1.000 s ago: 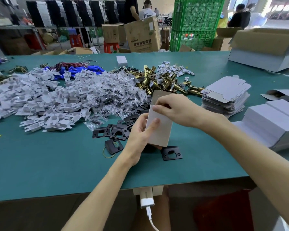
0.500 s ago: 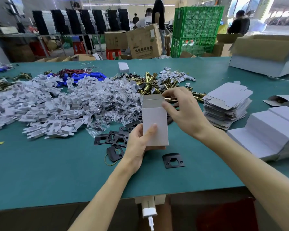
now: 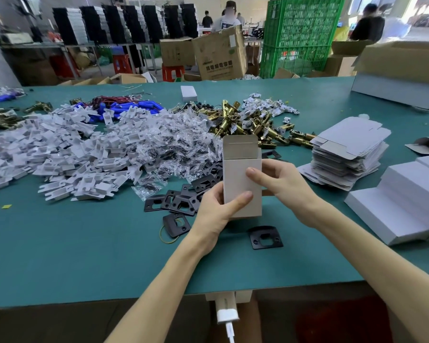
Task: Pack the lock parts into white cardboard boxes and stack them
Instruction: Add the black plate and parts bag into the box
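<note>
**Table** (image 3: 84, 256): green mat. The near edge runs across the lower view, with a white charger (image 3: 227, 310) hanging below it. Bare mat lies near left, between that edge and the parts heaps; a narrower strip lies near right.

**Box** (image 3: 242, 184): white cardboard, rectangular, held upright above the middle of the table and nearer than the heaps. Its top flap stands open. Contents cannot be told.

**Left hand** (image 3: 216, 211): grips the box's lower left corner, thumb across the front face.

**Right hand** (image 3: 282, 186): grips the right side, thumb laid on the front face.

**Flat box blanks** (image 3: 347, 154): thick stack, right.

**Made-up boxes** (image 3: 406, 201): white, in stepped rows, near right.

**Large carton** (image 3: 401, 78): far right, flaps open, inside hidden.

**Black plates** (image 3: 181, 201): flat matt metal with cut-outs, piled just left of the box. One single plate (image 3: 265, 237) lies near the box's foot.

**White plastic pieces** (image 3: 60, 157): broad heap, left.

**Clear bags** (image 3: 171, 144): crinkled, holding dark small parts, centre.

**Brass latches** (image 3: 245, 122): shiny tubes, far centre.
</note>
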A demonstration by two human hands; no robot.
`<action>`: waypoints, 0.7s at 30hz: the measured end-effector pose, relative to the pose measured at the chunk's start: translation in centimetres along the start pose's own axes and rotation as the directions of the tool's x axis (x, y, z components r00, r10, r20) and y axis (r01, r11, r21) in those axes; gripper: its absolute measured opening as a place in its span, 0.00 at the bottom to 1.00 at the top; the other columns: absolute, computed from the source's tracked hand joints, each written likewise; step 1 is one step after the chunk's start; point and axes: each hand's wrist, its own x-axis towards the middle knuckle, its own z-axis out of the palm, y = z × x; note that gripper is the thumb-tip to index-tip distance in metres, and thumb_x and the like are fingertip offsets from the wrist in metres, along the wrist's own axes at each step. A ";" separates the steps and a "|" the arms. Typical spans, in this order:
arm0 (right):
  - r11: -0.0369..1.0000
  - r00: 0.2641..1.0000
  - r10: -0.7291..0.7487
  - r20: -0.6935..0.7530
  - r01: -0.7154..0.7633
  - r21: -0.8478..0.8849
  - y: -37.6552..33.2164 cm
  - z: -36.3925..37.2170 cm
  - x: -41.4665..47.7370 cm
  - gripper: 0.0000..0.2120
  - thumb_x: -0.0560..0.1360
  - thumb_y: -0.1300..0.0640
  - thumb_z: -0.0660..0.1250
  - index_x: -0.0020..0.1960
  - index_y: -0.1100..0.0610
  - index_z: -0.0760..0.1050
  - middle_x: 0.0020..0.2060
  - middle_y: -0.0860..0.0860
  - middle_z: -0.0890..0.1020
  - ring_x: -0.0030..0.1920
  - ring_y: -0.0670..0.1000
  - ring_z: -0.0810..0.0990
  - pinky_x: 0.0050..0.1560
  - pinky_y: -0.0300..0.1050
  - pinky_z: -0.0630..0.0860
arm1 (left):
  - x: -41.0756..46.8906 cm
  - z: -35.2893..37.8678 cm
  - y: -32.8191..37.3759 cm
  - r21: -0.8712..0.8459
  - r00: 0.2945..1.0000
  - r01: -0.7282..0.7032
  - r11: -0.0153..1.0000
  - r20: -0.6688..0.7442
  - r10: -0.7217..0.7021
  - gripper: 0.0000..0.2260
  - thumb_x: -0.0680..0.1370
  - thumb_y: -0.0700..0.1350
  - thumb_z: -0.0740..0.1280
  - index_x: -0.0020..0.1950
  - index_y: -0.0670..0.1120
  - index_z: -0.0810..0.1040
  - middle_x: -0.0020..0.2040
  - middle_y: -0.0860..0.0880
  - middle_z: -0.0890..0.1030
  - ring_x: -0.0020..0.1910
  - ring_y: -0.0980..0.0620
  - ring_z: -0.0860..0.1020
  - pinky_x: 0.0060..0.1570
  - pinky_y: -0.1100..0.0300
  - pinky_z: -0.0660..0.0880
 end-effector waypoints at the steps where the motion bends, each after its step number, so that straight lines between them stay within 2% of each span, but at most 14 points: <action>1: 1.000 1.000 0.018 0.000 -0.018 0.007 0.1 0.0 0.0 0.11 0.79 0.54 0.69 0.60 0.56 0.81 0.52 0.48 0.88 0.52 0.46 0.86 0.44 0.39 0.81 | 0.0 0.1 0.0 0.009 1.000 -0.002 1.000 0.004 0.002 0.23 0.73 0.46 0.77 0.66 0.42 0.80 0.58 0.43 0.86 0.57 0.45 0.85 0.57 0.49 0.83; 3: 0.999 0.999 0.042 -0.033 -0.042 -0.005 0.2 -0.1 0.0 0.15 0.78 0.52 0.70 0.62 0.56 0.80 0.52 0.49 0.87 0.55 0.49 0.85 0.46 0.40 0.81 | 0.1 0.1 -0.1 0.028 1.000 0.002 1.000 -0.008 -0.002 0.21 0.75 0.44 0.77 0.66 0.42 0.80 0.58 0.43 0.87 0.58 0.44 0.85 0.57 0.49 0.83; 5: 0.998 0.992 0.028 -0.127 -0.036 -0.059 0.0 0.3 0.2 0.20 0.76 0.52 0.73 0.65 0.57 0.76 0.53 0.49 0.86 0.56 0.50 0.84 0.50 0.40 0.81 | 0.2 0.0 -0.3 0.044 1.000 0.004 0.999 -0.021 -0.003 0.19 0.76 0.43 0.76 0.65 0.41 0.80 0.58 0.43 0.87 0.58 0.42 0.84 0.58 0.46 0.83; 7: 0.983 0.970 -0.055 -0.237 0.012 -0.182 -0.6 1.1 0.6 0.28 0.75 0.53 0.76 0.70 0.58 0.70 0.56 0.50 0.81 0.57 0.49 0.81 0.55 0.40 0.78 | 0.3 0.0 -0.4 0.049 0.999 0.009 0.999 -0.032 -0.007 0.19 0.76 0.43 0.76 0.65 0.40 0.80 0.57 0.43 0.86 0.58 0.42 0.84 0.57 0.45 0.83; 8: 0.953 0.952 -0.148 -0.269 0.064 -0.298 -1.0 1.6 0.8 0.30 0.75 0.54 0.76 0.72 0.59 0.68 0.58 0.51 0.78 0.59 0.50 0.79 0.59 0.41 0.76 | 0.3 0.0 -0.4 0.052 0.999 0.015 0.999 -0.032 -0.013 0.19 0.76 0.45 0.77 0.64 0.40 0.80 0.57 0.43 0.86 0.58 0.42 0.85 0.57 0.45 0.83; 9: 0.880 0.924 -0.274 -0.268 0.129 -0.458 -1.4 2.3 1.1 0.31 0.75 0.56 0.76 0.73 0.59 0.67 0.61 0.54 0.75 0.62 0.51 0.75 0.64 0.42 0.74 | 0.3 0.0 -0.4 0.060 0.999 0.022 0.998 -0.030 -0.020 0.20 0.75 0.45 0.77 0.64 0.40 0.80 0.57 0.43 0.86 0.57 0.43 0.85 0.56 0.46 0.83; 11: 0.620 0.834 -0.524 -0.171 0.235 -0.749 -2.5 4.0 1.5 0.29 0.76 0.57 0.75 0.73 0.61 0.69 0.65 0.57 0.71 0.68 0.55 0.69 0.70 0.46 0.68 | 0.4 -0.1 -0.5 0.092 0.999 0.034 0.995 -0.028 -0.031 0.18 0.75 0.44 0.78 0.62 0.40 0.80 0.54 0.44 0.87 0.54 0.45 0.86 0.51 0.53 0.83; 12: 0.521 0.801 -0.589 -0.106 0.276 -0.808 -3.0 4.9 2.0 0.26 0.76 0.57 0.74 0.71 0.62 0.71 0.66 0.58 0.72 0.68 0.56 0.69 0.71 0.44 0.66 | 0.5 -0.2 -0.7 0.117 0.999 0.027 0.993 -0.029 -0.024 0.16 0.75 0.43 0.79 0.61 0.41 0.81 0.52 0.46 0.87 0.51 0.49 0.86 0.48 0.57 0.82; 13: 0.472 0.798 -0.601 -0.040 0.314 -0.824 -3.6 5.9 2.5 0.23 0.77 0.57 0.73 0.69 0.62 0.73 0.65 0.58 0.73 0.67 0.56 0.70 0.69 0.42 0.65 | 0.5 -0.3 -0.7 0.150 0.999 0.019 0.988 -0.033 -0.014 0.15 0.75 0.41 0.79 0.58 0.41 0.81 0.49 0.48 0.87 0.48 0.51 0.85 0.46 0.59 0.81; 15: 0.427 0.840 -0.535 0.095 0.365 -0.827 -4.2 8.2 3.7 0.18 0.79 0.58 0.70 0.67 0.62 0.74 0.62 0.56 0.76 0.64 0.54 0.72 0.65 0.40 0.67 | 0.5 -0.3 -0.5 0.231 0.999 0.004 0.973 -0.035 0.004 0.12 0.72 0.42 0.77 0.55 0.44 0.82 0.47 0.46 0.86 0.46 0.51 0.83 0.47 0.55 0.81; 18: 0.336 0.904 -0.363 0.227 0.355 -0.872 -3.5 11.8 6.2 0.14 0.81 0.63 0.66 0.66 0.61 0.73 0.63 0.56 0.75 0.63 0.55 0.73 0.66 0.48 0.72 | 0.1 -0.1 -0.2 0.220 1.000 -0.024 0.975 0.006 0.023 0.04 0.76 0.40 0.69 0.48 0.48 0.79 0.41 0.54 0.84 0.41 0.60 0.79 0.41 0.64 0.78; 19: 0.297 0.919 -0.302 0.253 0.343 -0.891 -3.2 12.9 7.0 0.13 0.81 0.64 0.65 0.65 0.61 0.73 0.62 0.56 0.75 0.63 0.57 0.73 0.67 0.50 0.71 | 0.0 0.0 -0.3 0.201 1.000 -0.009 0.979 -0.002 0.010 0.02 0.77 0.40 0.68 0.48 0.46 0.77 0.41 0.51 0.82 0.41 0.60 0.77 0.41 0.63 0.78; 20: 0.256 0.927 -0.253 0.278 0.342 -0.904 -2.9 14.0 7.7 0.13 0.80 0.64 0.65 0.64 0.61 0.73 0.62 0.57 0.75 0.63 0.58 0.73 0.68 0.51 0.69 | 0.0 -0.1 -0.3 0.213 1.000 0.011 0.977 -0.018 -0.007 0.03 0.79 0.39 0.67 0.48 0.41 0.75 0.43 0.43 0.80 0.43 0.55 0.75 0.42 0.57 0.79; 21: 0.231 0.930 -0.216 0.297 0.344 -0.910 -2.7 15.1 8.5 0.13 0.80 0.64 0.65 0.64 0.61 0.73 0.63 0.58 0.75 0.64 0.59 0.73 0.68 0.51 0.68 | 0.1 0.0 -0.5 0.218 1.000 0.025 0.976 -0.023 -0.021 0.05 0.80 0.38 0.68 0.49 0.36 0.74 0.44 0.38 0.78 0.44 0.50 0.73 0.47 0.46 0.77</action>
